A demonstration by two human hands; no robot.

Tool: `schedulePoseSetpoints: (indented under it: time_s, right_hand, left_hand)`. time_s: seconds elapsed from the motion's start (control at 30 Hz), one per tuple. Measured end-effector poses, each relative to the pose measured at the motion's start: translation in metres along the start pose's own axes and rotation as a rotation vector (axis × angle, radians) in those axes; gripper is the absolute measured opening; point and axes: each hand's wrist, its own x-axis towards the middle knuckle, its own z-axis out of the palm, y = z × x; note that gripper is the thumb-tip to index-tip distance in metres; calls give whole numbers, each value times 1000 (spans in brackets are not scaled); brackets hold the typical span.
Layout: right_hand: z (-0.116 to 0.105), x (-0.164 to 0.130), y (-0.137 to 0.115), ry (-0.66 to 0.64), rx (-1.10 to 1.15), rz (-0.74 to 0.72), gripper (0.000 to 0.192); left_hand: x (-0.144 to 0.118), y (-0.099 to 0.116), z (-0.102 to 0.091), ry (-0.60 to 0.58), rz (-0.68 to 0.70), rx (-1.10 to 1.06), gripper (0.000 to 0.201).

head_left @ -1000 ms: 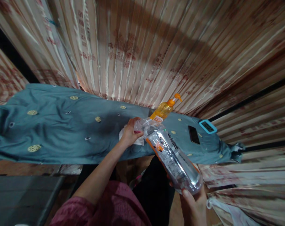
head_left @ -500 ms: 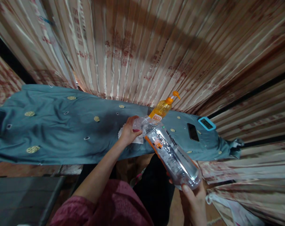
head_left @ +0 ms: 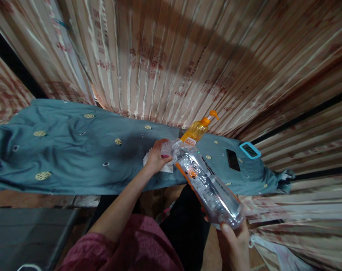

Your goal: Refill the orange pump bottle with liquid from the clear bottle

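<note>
My right hand point(head_left: 234, 241) grips the bottom end of a large clear plastic bottle point(head_left: 213, 192) with an orange label. The bottle lies tilted, its neck pointing up and left toward my left hand point(head_left: 156, 158). Fingers of that hand are closed around a small clear plastic container point(head_left: 165, 147), which meets the big bottle's neck; whether liquid passes between them cannot be made out. A white tissue point(head_left: 167, 168) lies on the cloth beneath my left hand. Just beyond the neck stands a pump bottle point(head_left: 196, 130) with yellow-orange liquid and an orange pump head.
A teal patterned cloth point(head_left: 75, 150) covers the narrow table. To the right lie a black phone point(head_left: 233, 160) and a blue-framed digital clock point(head_left: 250, 150). Pleated curtains point(head_left: 159, 64) hang close behind and to the right. A grey surface point(head_left: 26, 233) is at lower left.
The view has shifted slightly, so everything sits a little farther right. Both hands keep their hold, and the large bottle stays tilted against the small container.
</note>
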Motion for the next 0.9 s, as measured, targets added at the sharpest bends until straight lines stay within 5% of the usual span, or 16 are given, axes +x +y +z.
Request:
schedulePoseSetpoints:
  time_s: [0.1, 0.9]
  right_hand:
    - [2, 0, -2, 44, 78, 86, 82]
    - [6, -4, -8, 52, 76, 104, 78]
  left_hand:
    - [0, 0, -1, -11, -7, -9, 69]
    - [-1, 2, 0, -2, 12, 17, 67]
